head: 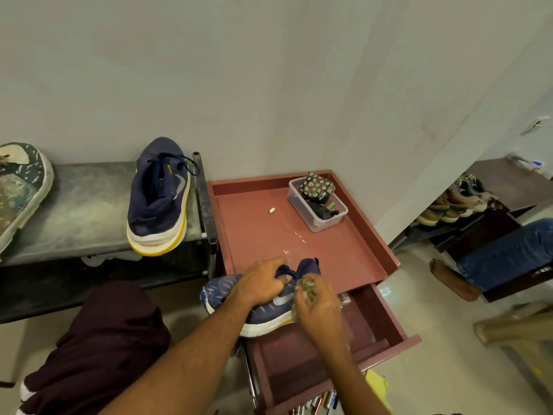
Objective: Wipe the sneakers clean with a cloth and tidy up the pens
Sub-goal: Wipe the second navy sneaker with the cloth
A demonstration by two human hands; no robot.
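A grey shelf (89,211) runs along the wall on the left. On its right end a navy sneaker (158,199) with a white and yellow sole stands with its heel toward the camera, and a worn patterned shoe (18,187) lies at the far left edge of the view. Just beside the shelf stands a dark red bench (254,235) with a raised rim, its surface wet in a glinting patch (294,235) near the middle. Below its front edge a drawer (398,324) is pulled open.

The second navy sneaker (221,290) lies on its side across the bench's front edge and over the open drawer, toe to the left. The left hand (260,280) grips it at the collar, fingers curled into the opening. The right hand (320,307) is closed round a crumpled grey-brown cloth (308,287) and presses it against the sneaker's side near the heel.

At the back right of the bench a clear plastic container (320,220) holds a dark floral pouch (317,185) and other dark items too small to tell. The pens (317,404) show as a cluster at the bottom edge of the view, below the drawer front. A small white piece (272,210) lies alone on the bench, well apart from the sneaker.
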